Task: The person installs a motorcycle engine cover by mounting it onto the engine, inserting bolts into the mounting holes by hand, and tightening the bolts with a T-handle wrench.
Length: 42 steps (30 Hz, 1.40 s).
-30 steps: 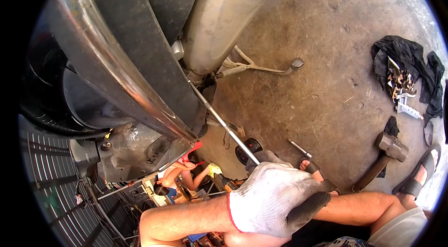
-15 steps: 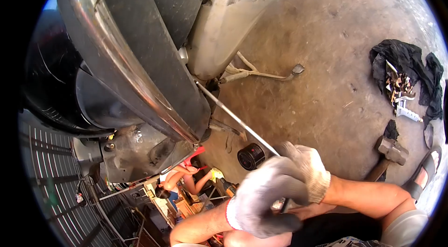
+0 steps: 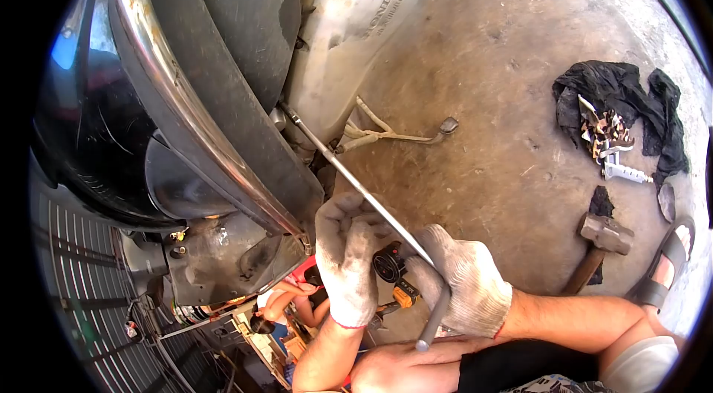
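Observation:
My right hand (image 3: 468, 281), in a pale knitted work glove with grey coating, is closed around the handle end of a long metal wrench (image 3: 371, 203). The wrench has a bent grey end that sticks out below my fist. Its shaft slants up to the left, and its tip is beside the silver Honda engine cover (image 3: 355, 36). My left hand (image 3: 345, 267), also gloved, is held up beside the middle of the shaft with its fingers loosely bent and apart. Whether its fingertips touch the shaft I cannot tell.
A motor scooter's footboard (image 3: 223, 59) fills the left, with a kickstand (image 3: 405, 137) below the cover. On the concrete floor are a hammer (image 3: 605, 235), a black cloth (image 3: 609, 85) with metal bits, and a yellow-black power tool (image 3: 405, 294). Another person (image 3: 286, 300) sits at lower left.
My left hand has left the handle end and moved up and left beside the shaft. The wrench's bent end now shows below my right hand. The view has shifted a little to the right.

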Motion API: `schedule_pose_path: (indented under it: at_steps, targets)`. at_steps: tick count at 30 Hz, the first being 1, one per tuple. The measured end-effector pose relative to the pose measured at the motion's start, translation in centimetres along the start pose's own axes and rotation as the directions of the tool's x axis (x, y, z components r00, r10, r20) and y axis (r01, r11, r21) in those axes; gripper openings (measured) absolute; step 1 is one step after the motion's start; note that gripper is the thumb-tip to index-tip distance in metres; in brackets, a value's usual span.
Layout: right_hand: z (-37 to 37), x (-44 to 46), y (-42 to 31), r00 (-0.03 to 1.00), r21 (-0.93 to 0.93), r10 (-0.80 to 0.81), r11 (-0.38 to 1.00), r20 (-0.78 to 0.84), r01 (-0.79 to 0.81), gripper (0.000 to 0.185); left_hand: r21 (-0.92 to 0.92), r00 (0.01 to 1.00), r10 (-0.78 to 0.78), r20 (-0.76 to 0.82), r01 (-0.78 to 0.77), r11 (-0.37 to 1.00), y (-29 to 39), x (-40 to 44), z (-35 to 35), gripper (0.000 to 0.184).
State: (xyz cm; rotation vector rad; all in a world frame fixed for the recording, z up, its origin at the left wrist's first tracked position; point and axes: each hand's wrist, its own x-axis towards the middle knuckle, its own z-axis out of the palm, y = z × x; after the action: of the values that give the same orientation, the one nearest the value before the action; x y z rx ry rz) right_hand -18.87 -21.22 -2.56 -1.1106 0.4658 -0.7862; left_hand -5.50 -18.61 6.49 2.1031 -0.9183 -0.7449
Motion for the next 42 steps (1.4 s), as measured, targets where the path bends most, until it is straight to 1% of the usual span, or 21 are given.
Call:
schedule_pose_path:
  at_steps: [5, 6, 7, 8, 9, 11, 12, 14, 16, 17, 21, 23, 24, 29, 32, 34, 35, 37, 38, 39, 42]
  targets:
    - [0.4, 0.8, -1.4, 0.998, 0.034, 0.058, 0.998, -0.021, -0.057, 0.017, 0.039, 0.995, 0.085, -0.044, -0.084, 0.996, 0.4, -0.3, -0.4, 0.044]
    - [0.5, 0.9, -1.7, 0.996, -0.047, 0.086, 0.995, 0.027, -0.084, 0.017, 0.153, 0.973, 0.198, -0.12, -0.179, 0.972, -0.1, -0.2, -0.4, 0.035]
    - [0.5, 1.0, -2.0, 0.991, -0.129, 0.117, 0.986, 0.073, -0.107, 0.017, 0.153, 0.973, 0.198, -0.121, -0.179, 0.972, 0.0, -0.3, -0.5, 0.035]
    - [0.3, 1.1, -2.6, 0.978, -0.112, 0.167, 0.982, 0.129, -0.152, 0.024, 0.145, 0.944, 0.327, -0.053, -0.317, 0.937, 0.5, -0.5, -0.5, 0.035]
    - [0.8, 1.0, -2.2, 0.978, -0.113, 0.167, 0.982, 0.129, -0.153, 0.024, 0.057, 0.943, 0.334, 0.001, -0.333, 0.941, 1.6, -1.2, -0.1, 0.037]
    - [2.5, 0.3, -0.9, 0.994, 0.004, -0.104, 0.995, -0.034, 0.104, 0.034, -0.183, 0.923, 0.354, 0.148, -0.326, 0.928, 3.0, -2.1, 0.6, 0.046]
    - [2.0, -0.2, -0.9, 0.985, 0.067, 0.115, 0.99, 0.125, -0.124, 0.045, -0.182, 0.925, 0.353, 0.143, -0.326, 0.928, 4.1, -2.4, 1.1, 0.046]
    - [2.5, -0.5, -0.2, 0.987, 0.133, 0.096, 0.985, 0.127, -0.112, 0.045, 0.051, 0.891, 0.163, 0.424, -0.204, 0.978, 7.8, -2.7, 2.6, 0.038]
    - [3.1, -0.4, 0.1, 0.996, 0.168, 0.006, 0.986, 0.086, -0.02, 0.045, 0.14, 0.76, 0.183, 0.623, -0.338, 0.931, 8.6, -0.3, 3.7, 0.029]
    - [3.3, -0.4, 0.2, 0.997, 0.177, -0.015, 0.984, 0.079, 0.001, 0.045, 0.253, 0.706, 0.016, 0.708, -0.275, 0.927, 9.2, 0.2, 4.1, 0.032]
    - [3.3, -0.5, 0.2, 0.996, 0.186, -0.044, 0.982, 0.084, 0.028, 0.045, 0.367, 0.649, -0.117, 0.752, -0.265, 0.892, 8.6, 0.5, 3.9, 0.023]
    - [3.4, -0.4, 0.1, 0.995, 0.191, -0.055, 0.981, 0.08, 0.039, 0.045, 0.368, 0.668, 0.083, 0.74, -0.505, 0.78, 7.9, 0.4, 4.6, 0.025]
    - [3.4, -0.5, 0.2, 0.994, 0.194, -0.062, 0.98, 0.086, 0.045, 0.045, 0.409, 0.641, 0.012, 0.767, -0.503, 0.761, 8.8, 0.8, 5.2, 0.018]
    - [3.8, -0.5, 0.2, 0.991, 0.208, -0.087, 0.976, 0.1, 0.065, 0.045, 0.391, 0.648, 0.043, 0.76, -0.51, 0.766, 7.2, 1.1, 6.8, 0.023]
    - [3.9, -0.6, 0.5, 0.989, 0.226, -0.109, 0.97, 0.102, 0.084, 0.045, 0.481, 0.657, -0.025, 0.754, -0.524, 0.703, 7.4, 1.6, 8.1, 0.024]
    - [4.1, -0.6, 0.6, 0.987, 0.238, -0.125, 0.966, 0.103, 0.098, 0.045, 0.625, 0.634, -0.195, 0.749, -0.576, 0.526, 7.5, 2.1, 9.0, 0.017]
    - [3.9, -0.8, 0.7, 0.986, 0.242, -0.128, 0.965, 0.104, 0.1, 0.045, 0.626, 0.637, -0.192, 0.747, -0.576, 0.526, 7.6, 2.1, 8.9, 0.017]
    - [4.1, -0.8, 0.6, 0.985, 0.244, -0.145, 0.963, 0.096, 0.117, 0.045, 0.589, 0.642, -0.137, 0.755, -0.571, 0.572, 7.8, 2.0, 8.7, 0.018]
    - [4.1, -0.8, 0.7, 0.984, 0.246, -0.152, 0.961, 0.094, 0.125, 0.045, 0.503, 0.656, 0.014, 0.755, -0.592, 0.63, 7.0, 1.7, 8.3, 0.019]
    - [4.1, -0.8, 0.7, 0.983, 0.252, -0.16, 0.959, 0.093, 0.132, 0.045, 0.504, 0.655, 0.013, 0.755, -0.593, 0.627, 7.1, 1.3, 8.0, 0.019]
    - [4.4, -1.2, 1.3, 0.976, 0.289, -0.204, 0.942, 0.078, 0.173, 0.045, 0.314, 0.663, 0.275, 0.696, -0.626, 0.714, 7.1, 0.7, 6.5, 0.026]
